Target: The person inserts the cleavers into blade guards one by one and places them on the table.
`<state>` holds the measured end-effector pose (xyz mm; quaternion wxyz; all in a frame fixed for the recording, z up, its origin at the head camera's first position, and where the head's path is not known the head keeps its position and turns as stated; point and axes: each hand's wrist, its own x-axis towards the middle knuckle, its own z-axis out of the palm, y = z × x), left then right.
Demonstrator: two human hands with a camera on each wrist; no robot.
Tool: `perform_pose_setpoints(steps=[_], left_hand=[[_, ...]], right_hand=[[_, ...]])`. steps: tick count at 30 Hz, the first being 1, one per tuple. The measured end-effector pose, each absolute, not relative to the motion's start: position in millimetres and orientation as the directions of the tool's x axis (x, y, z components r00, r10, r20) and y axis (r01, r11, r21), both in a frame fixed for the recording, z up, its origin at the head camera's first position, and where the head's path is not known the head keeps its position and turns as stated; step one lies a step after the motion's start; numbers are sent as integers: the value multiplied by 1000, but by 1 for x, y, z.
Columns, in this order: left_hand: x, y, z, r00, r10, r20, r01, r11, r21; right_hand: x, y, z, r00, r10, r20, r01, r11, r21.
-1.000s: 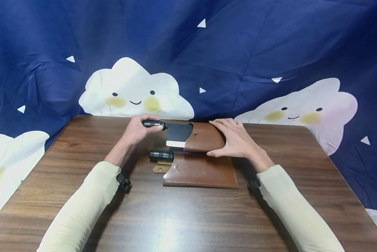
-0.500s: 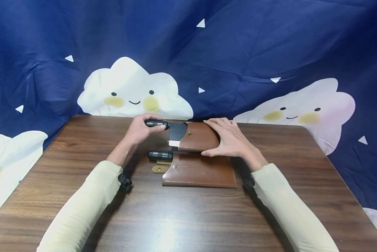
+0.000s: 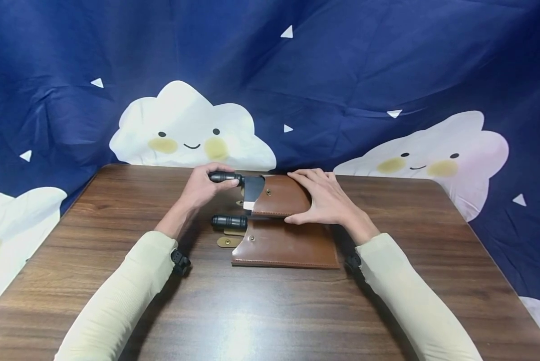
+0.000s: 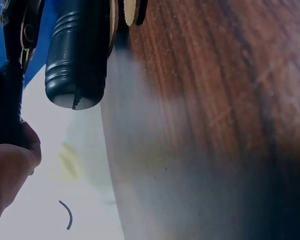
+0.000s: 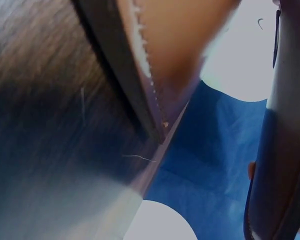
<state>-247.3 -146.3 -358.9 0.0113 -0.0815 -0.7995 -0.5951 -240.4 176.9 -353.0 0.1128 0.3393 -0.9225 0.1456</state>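
Note:
My left hand (image 3: 201, 188) grips the black ridged handle (image 3: 225, 177) of a cleaver. A short stretch of its dark blade (image 3: 253, 189), with a bright edge, shows outside a brown leather sheath (image 3: 282, 195); the rest is hidden inside. Around the sheath's right end, my right hand (image 3: 323, 198) holds it between thumb and fingers. Nearer to me lies a second sheath (image 3: 288, 245), flat on the table, with another black handle (image 3: 230, 222) jutting out to its left. In the left wrist view this second handle (image 4: 77, 55) is close beside the gripped one (image 4: 9, 100).
A tan strap with a snap (image 3: 228, 242) sticks out left of the nearer sheath. The wooden table (image 3: 270, 311) ends at the back against a blue curtain (image 3: 315, 75) with white cloud prints.
The right hand has moved left with the sheath, which covers more of the blade now. The left hand has shifted slightly right. A small strap end shows below the gripped handle.

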Motion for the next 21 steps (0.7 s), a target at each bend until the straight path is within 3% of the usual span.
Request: perform_pose_setpoints(steps=[21], left_hand=[[-251, -136, -358, -977, 115, 181, 207, 284, 936]], right_hand=[[-242, 170, -354, -754, -582, 304, -648, 735, -201]])
